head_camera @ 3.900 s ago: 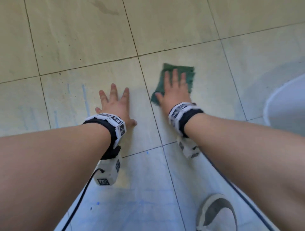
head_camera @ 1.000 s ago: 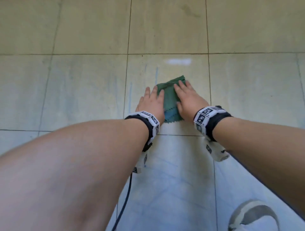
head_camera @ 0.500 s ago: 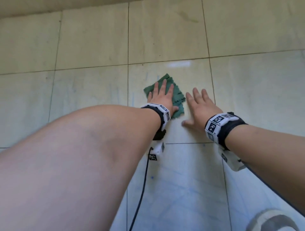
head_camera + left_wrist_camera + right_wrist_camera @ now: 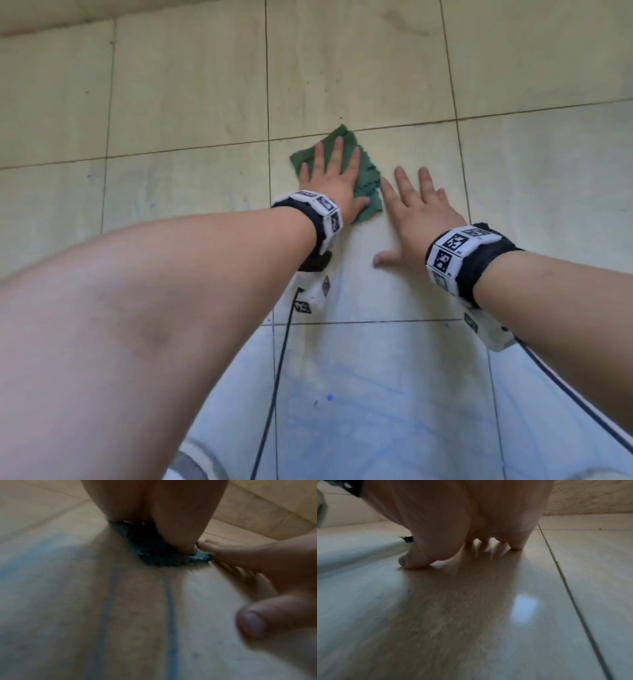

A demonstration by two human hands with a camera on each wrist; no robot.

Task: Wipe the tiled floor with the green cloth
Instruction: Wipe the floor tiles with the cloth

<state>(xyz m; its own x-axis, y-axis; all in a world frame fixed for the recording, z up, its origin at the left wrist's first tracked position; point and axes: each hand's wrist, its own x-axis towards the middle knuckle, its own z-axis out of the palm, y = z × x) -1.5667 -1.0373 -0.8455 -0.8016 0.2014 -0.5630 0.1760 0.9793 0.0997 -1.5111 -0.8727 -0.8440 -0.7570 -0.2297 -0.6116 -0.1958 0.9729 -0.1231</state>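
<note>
- Pale beige tiled floor [image 4: 191, 89] w/ dark grout lines fills the head view; nearer tiles look bluish-white, w/ faint blue streaks and a few blue specks.
- Left hand [image 4: 330, 186] lies flat, palm down, fingers straight and slightly spread, pressing on the green cloth [image 4: 368, 173]. Nothing pinched or curled round; just an open palm on top.
- Green cloth sits rumpled on the floor under the left hand, far corner just touching a grout line, right edge ragged and sticking out past the thumb.
- Left wrist view: cloth [image 4: 154, 553] bunched under the thumb and palm heel, blurred; two blue streaks run along the tile toward the camera.
- Right hand [image 4: 416, 219] is flat on bare tile just beside the cloth's right edge, fingers straight and fanned, thumb out to the side. Holds nothing.
- In the left wrist view the right hand's index tip looks to touch or nearly touch the cloth edge; can't tell which.
- Right wrist view: right hand [image 4: 453, 524] propped on fingertips and thumb, palm arched a bit off the floor; a sliver of cloth [image 4: 407, 539] shows past the thumb.
- Both forearms reach fwd, each w/ a black wristband carrying white marker tags; a white camera block hangs under each wrist.
- Black cable [image 4: 274, 387] trails from the left wrist block back across the floor.
</note>
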